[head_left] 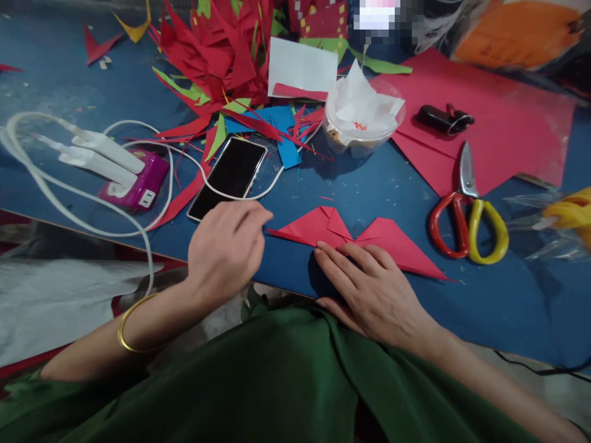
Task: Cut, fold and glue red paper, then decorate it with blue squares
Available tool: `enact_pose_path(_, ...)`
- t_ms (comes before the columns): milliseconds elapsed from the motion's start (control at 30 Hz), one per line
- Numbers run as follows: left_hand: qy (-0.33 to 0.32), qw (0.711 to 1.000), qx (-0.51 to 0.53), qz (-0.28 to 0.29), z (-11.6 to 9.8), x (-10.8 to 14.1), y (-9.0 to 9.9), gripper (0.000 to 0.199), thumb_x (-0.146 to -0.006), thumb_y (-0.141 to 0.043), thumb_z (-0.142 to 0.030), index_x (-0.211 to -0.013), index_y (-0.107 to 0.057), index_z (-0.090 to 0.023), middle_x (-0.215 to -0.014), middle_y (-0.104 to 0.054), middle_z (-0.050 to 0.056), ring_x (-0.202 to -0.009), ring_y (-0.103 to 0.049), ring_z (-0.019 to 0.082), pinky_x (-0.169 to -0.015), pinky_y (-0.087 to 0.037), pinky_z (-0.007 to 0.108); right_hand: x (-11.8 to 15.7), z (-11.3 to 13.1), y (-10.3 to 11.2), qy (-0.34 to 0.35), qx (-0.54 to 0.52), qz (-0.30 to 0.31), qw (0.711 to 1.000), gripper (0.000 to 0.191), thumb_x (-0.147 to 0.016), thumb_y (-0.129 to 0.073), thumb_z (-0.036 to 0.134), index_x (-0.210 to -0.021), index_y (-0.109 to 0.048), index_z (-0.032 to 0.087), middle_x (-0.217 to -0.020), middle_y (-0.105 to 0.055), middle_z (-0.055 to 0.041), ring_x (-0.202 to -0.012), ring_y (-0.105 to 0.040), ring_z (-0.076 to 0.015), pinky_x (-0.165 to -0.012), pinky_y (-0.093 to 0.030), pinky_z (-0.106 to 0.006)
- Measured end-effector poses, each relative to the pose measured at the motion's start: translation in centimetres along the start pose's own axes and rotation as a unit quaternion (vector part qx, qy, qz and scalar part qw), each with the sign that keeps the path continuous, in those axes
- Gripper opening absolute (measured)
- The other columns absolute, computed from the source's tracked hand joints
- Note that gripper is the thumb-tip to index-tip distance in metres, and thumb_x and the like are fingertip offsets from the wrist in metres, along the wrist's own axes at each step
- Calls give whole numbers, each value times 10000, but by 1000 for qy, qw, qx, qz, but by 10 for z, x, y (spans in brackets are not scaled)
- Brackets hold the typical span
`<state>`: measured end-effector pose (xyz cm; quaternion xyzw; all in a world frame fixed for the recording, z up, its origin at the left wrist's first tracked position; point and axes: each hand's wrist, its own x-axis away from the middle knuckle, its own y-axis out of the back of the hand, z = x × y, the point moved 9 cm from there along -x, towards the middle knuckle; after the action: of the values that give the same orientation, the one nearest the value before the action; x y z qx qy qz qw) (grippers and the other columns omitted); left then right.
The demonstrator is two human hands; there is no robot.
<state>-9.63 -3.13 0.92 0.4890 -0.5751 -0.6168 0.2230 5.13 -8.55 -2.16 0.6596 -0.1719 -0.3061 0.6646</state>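
Note:
A folded red paper (318,226) lies along the table's near edge, with a peak on each side of a central notch and a long point at either end. My right hand (369,283) rests on its lower middle, fingers stretched out flat. Just beyond the paper's left tip, my left hand (226,249) is closed, knuckles up, with its fingers curled under. Its palm and whatever may be in it are hidden. A gold bangle (124,326) circles my left wrist. Scissors (466,209) with one red and one yellow handle lie to the right of the paper.
A phone (231,172) and a purple power adapter (154,175) with white cables lie left. Red and green paper scraps (217,55) heap behind. A plastic bowl (341,138) holds white tissue. Red sheets (498,117) carry a black object (443,119). The blue table's (295,264) edge runs before me.

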Motion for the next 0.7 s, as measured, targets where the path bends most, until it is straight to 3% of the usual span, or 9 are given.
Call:
enact_pose_path(67,-124,992,27,-16,-30,10,-1,364,-883,-510,-97,-1213,-638,-183,-1177,-727,96,-1081,-669,267,-928,-527,417,-1,0,1,2,1,-7,1000,576,-1021,-422,451,-1379,-538,15,-1392,-626,-157,-1111,-532,-316,-908,-394,-451)
enact_pose_path(100,-178,983,38,3,-43,16,-6,390,-884,-513,-92,-1251,-623,-167,-1224,-720,97,-1130,-660,262,-959,-528,405,-1,0,2,2,1,-11,1000,574,-1021,-424,449,-1372,-543,11,-1381,-634,-159,-1105,-534,-316,-912,-392,-452)
enact_pose_path(200,-233,971,30,32,-65,26,-20,420,-895,-495,-125,-1299,-596,-73,-1300,-684,148,-1203,-639,272,-1017,-521,393,-1,0,3,0,-1,-22,1000,555,-1020,-429,436,-1348,-560,8,-1329,-665,-163,-1101,-539,-313,-920,-389,-452)
enact_pose_path(300,-232,972,-2,36,-72,27,-27,464,-896,-485,-145,-1332,-562,-4,-1329,-656,185,-1233,-625,294,-1041,-508,404,1,0,3,-2,-2,-25,1000,545,-1016,-441,428,-1344,-563,10,-1289,-686,-164,-1109,-544,-309,-929,-387,-451)
enact_pose_path(400,-223,974,-33,34,-72,26,-27,444,-924,-481,-185,-1330,-578,-33,-1322,-668,150,-1198,-649,279,-1033,-511,393,2,0,2,-3,-3,-23,1000,555,-1013,-453,417,-1382,-533,10,-1317,-675,-158,-1122,-546,-302,-940,-386,-451)
enact_pose_path(600,-162,982,-94,35,-55,27,-16,435,-933,-527,-256,-1295,-613,-29,-1245,-715,133,-1081,-695,294,-1049,-490,468,3,-3,2,-13,-14,-19,1000,524,-1009,-466,378,-1391,-535,25,-1393,-634,-141,-1134,-563,-291,-942,-399,-438)
enact_pose_path(700,-126,986,-112,6,-46,28,-6,406,-931,-553,-272,-1269,-636,-64,-1159,-755,104,-1043,-702,287,-1060,-475,492,4,-3,6,-16,-21,-45,999,507,-994,-500,356,-1355,-563,6,-1349,-663,-154,-1121,-599,-290,-944,-425,-425)
